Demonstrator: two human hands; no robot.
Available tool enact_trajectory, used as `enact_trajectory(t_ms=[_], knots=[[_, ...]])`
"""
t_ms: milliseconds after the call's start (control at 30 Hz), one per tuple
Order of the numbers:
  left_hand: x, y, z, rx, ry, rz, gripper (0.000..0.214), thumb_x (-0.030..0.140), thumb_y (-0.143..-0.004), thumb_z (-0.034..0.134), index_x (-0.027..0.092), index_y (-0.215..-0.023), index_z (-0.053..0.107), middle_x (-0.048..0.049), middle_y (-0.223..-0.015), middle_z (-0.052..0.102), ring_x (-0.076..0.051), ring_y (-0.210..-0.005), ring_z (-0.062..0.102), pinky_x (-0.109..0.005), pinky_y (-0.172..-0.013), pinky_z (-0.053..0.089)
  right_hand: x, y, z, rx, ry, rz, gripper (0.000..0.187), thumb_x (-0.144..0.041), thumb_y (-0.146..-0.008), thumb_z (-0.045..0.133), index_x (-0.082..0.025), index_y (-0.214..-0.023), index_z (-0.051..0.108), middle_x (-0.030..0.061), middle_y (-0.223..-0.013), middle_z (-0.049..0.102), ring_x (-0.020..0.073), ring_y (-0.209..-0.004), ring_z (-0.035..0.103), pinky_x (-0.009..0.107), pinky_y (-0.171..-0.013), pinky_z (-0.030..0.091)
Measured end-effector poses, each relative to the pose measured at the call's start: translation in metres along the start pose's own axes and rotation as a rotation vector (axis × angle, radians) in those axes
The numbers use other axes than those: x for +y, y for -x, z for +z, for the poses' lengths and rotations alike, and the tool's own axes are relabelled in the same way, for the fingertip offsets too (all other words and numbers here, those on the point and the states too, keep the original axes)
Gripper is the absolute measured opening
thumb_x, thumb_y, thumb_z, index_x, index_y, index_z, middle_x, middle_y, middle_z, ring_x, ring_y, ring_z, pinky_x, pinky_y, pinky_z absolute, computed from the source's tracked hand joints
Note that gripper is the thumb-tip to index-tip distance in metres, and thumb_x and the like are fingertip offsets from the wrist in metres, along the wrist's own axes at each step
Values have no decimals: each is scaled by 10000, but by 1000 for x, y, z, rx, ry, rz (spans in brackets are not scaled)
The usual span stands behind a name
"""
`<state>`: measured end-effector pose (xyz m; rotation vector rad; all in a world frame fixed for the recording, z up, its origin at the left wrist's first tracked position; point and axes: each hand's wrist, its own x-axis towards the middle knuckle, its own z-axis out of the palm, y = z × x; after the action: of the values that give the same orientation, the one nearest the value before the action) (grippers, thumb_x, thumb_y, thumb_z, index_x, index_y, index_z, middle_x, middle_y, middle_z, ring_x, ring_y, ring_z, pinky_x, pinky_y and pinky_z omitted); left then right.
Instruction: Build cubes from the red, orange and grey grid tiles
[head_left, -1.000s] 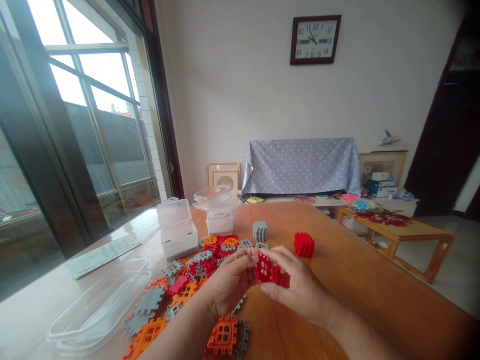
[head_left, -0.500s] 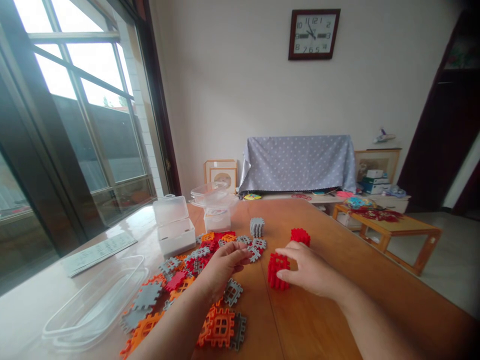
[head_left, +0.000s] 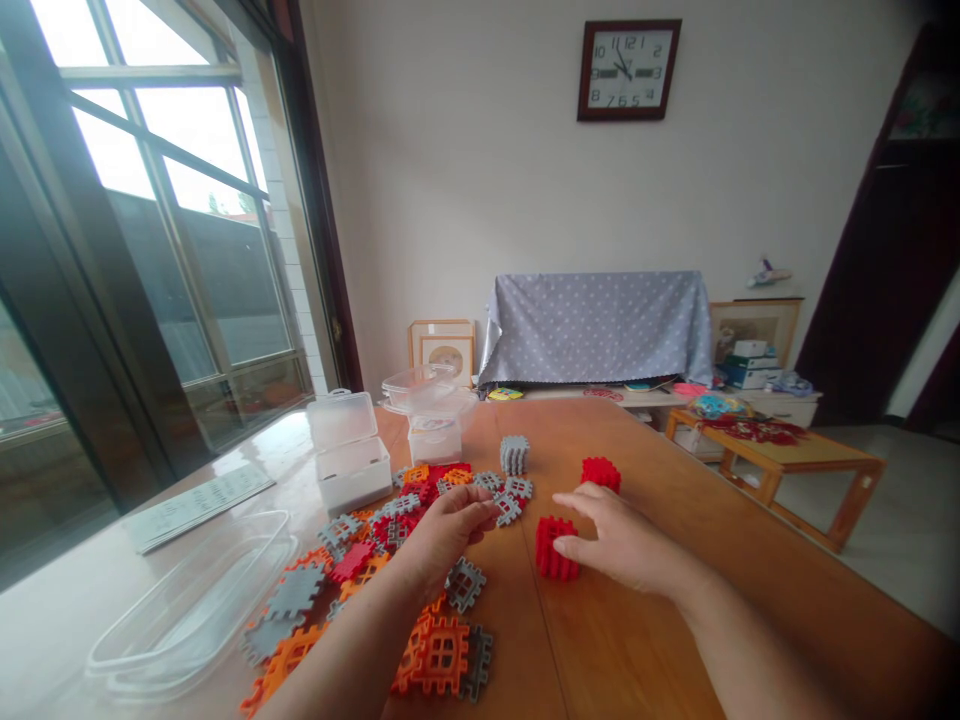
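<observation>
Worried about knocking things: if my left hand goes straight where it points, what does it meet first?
Likely the grey tile just ahead of the left hand, though depth is unclear.

The wall clock (head_left: pixel 628 69), up at twelve o'clock, has black numerals on a white face: 10, 11, 12 and 2 along the top, 3 on the right side, and 8, 7, 6, 5, 4 along the bottom. The printed sheet (head_left: pixel 196 505) at nine o'clock on the table (head_left: pixel 675 600) carries rows of print too small to read
</observation>
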<state>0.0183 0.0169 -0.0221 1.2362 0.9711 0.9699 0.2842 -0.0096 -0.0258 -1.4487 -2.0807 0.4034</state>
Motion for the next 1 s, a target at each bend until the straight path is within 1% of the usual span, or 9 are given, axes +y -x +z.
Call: enact_trajectory(t_ms=[67, 167, 233, 333, 433, 567, 800, 900, 1000], knots=[[-1, 0, 1, -24, -21, 0, 334, 414, -768, 736, 185, -986, 628, -69, -999, 708, -173, -912, 642, -287, -797, 436, 3, -2, -1, 34, -38, 34, 457, -435, -840, 634, -218, -1243, 643, 84, -1167, 639, 242, -1037, 617, 348, -889, 480], [1, 3, 3, -42, -38, -14, 348, 416, -789, 717, 181, -1035, 643, -86, -1055, 710, -195, -969, 647, -321, -862, 444, 7, -5, -1, 47, -22, 66, 284, -401, -898, 522, -190, -966, 699, 40, -899, 673, 192, -800, 616, 297, -725, 459], [3, 7, 7, -75, -36, -25, 389, 419, -805, 706, 179, -1106, 651, -98, -1115, 703, -215, -1038, 640, -350, -924, 442, 11, -6, 0, 20, -3, 83, 286, -364, -908, 472, -192, -769, 655, -6, -704, 618, 159, -667, 558, 262, -617, 391], [7, 15, 15, -166, -26, -60, 464, 435, -819, 700, 178, -1203, 651, -112, -1222, 675, -244, -1153, 606, -386, -1015, 418, 17, -7, 4, -12, -29, 142, 296, -332, -884, 468, -188, -644, 566, -34, -585, 547, 132, -587, 491, 239, -548, 309], [9, 23, 23, -231, -33, -107, 548, 458, -817, 713, 183, -1284, 630, -115, -1325, 632, -263, -1260, 553, -396, -1083, 386, 22, -8, 9, -21, -59, 185, 274, -321, -857, 487, -188, -625, 546, -37, -562, 537, 120, -552, 464, 232, -535, 296], [8, 29, 26, -262, -54, -127, 608, 486, -815, 719, 197, -1337, 603, -107, -1413, 577, -269, -1319, 514, -392, -1129, 362, 23, -7, 14, -19, -76, 185, 250, -330, -840, 511, -191, -643, 576, -37, -550, 546, 122, -544, 461, 229, -546, 308], [8, 30, 24, -331, -77, -111, 588, 520, -832, 693, 211, -1326, 616, -101, -1409, 584, -265, -1344, 493, -399, -1143, 347, 19, -6, 16, -29, -81, 152, 227, -315, -846, 508, -183, -741, 660, -33, -586, 595, 124, -553, 493, 224, -554, 323], [9, 30, 24, -304, -105, -104, 596, 544, -825, 688, 211, -1315, 622, -105, -1387, 600, -270, -1313, 517, -410, -1126, 359, 18, -7, 15, -4, -85, 152, 225, -331, -847, 529, -186, -770, 683, -19, -615, 645, 139, -581, 544, 227, -568, 357], [16, 27, 17, -240, -154, -53, 580, 561, -835, 662, 194, -1284, 639, -112, -1306, 649, -273, -1245, 559, -422, -1090, 381, 17, -9, 14, 60, -81, 166, 248, -358, -851, 544, -199, -914, 723, 8, -710, 721, 172, -654, 623, 253, -628, 427]])
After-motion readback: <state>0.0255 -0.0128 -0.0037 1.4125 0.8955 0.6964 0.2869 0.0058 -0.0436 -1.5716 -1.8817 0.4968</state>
